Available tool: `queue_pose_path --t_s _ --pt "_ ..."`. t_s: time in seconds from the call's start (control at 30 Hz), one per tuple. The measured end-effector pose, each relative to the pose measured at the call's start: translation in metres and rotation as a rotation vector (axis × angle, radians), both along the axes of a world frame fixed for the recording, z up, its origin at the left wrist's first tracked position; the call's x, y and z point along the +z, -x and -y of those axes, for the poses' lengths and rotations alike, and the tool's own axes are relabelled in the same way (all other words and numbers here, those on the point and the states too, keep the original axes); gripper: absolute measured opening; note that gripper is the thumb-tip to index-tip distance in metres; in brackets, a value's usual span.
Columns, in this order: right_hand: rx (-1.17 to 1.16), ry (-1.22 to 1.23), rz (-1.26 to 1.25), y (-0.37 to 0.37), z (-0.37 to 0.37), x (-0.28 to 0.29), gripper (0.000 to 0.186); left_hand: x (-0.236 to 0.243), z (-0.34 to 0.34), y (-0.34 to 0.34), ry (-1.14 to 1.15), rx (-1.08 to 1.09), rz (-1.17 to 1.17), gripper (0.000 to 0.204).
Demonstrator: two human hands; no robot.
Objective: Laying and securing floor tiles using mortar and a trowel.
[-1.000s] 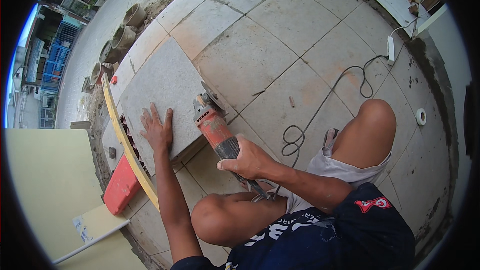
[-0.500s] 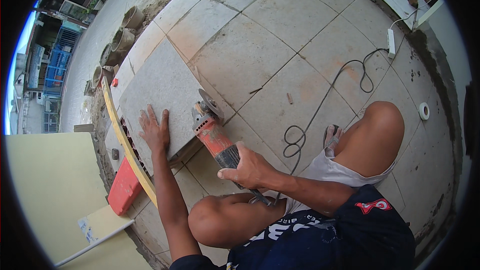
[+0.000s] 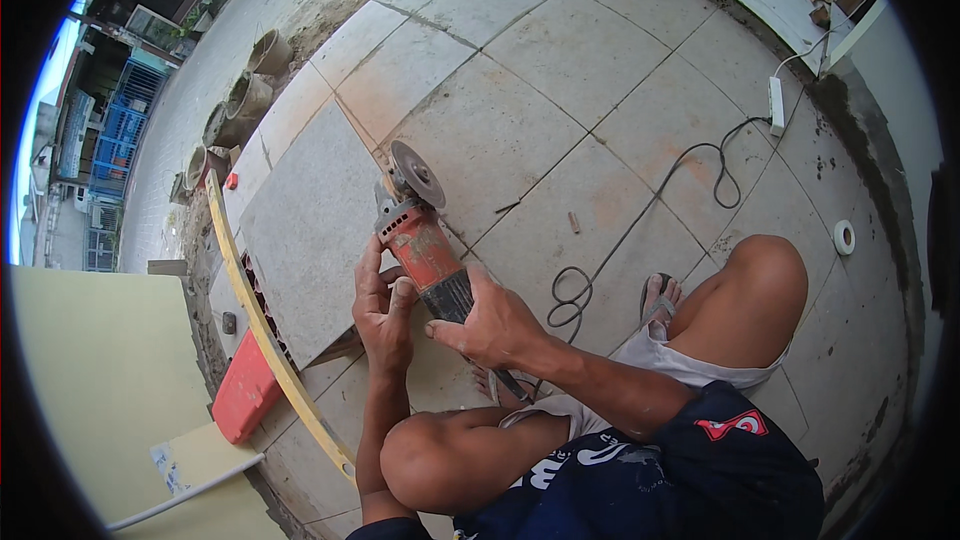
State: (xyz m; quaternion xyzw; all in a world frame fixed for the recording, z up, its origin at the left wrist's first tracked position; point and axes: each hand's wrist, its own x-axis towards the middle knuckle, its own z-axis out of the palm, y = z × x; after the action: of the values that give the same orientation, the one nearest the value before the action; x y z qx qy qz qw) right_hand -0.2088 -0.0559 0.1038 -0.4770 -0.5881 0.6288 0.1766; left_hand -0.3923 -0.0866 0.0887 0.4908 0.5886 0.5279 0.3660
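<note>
Angle grinder (image 3: 415, 240) at the right edge of the grey tile (image 3: 310, 220); right hand (image 3: 505, 325) gripping the grinder's black rear body; left hand (image 3: 385, 315) curled near its head, whether gripping cannot be told; yellow bar (image 3: 260, 322) along the tile's left side

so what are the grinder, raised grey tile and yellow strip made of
Grinder: probably plastic, scuffed red and ribbed black; its thin disc seems metal, dull grey. Raised grey tile: likely ceramic or stone, matte, faintly mottled. Yellow strip: even, painted-looking colour; wood, metal or plastic, unclear.
</note>
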Motion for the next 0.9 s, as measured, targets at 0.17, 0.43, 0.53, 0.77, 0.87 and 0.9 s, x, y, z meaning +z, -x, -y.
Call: queue_pose_path --t_s 0.17,0.43,0.53,0.77,0.87,0.9 --pt "-0.051 0.006 0.030 0.001 -0.008 -0.001 0.070 -0.008 -0.016 -0.026 -0.014 0.033 0.190 0.075" --pt "-0.129 -0.068 0.070 -0.003 -0.014 -0.009 0.071 -0.029 -0.027 -0.039 0.019 0.043 0.400 0.060" --pt "-0.113 -0.053 0.120 -0.007 -0.017 -0.005 0.070 -0.039 -0.030 -0.036 0.035 0.030 0.298 0.060" --pt "-0.169 -0.238 0.276 -0.025 -0.067 -0.058 0.072 -0.003 -0.019 -0.018 0.297 -0.336 0.256 0.072" --pt "-0.272 -0.358 0.502 -0.027 -0.107 -0.106 0.066 -0.010 0.008 0.021 0.267 -0.227 0.264 0.059" --pt "-0.253 -0.386 0.596 -0.033 -0.122 -0.122 0.063 -0.016 0.020 0.029 0.282 -0.164 0.323 0.053"
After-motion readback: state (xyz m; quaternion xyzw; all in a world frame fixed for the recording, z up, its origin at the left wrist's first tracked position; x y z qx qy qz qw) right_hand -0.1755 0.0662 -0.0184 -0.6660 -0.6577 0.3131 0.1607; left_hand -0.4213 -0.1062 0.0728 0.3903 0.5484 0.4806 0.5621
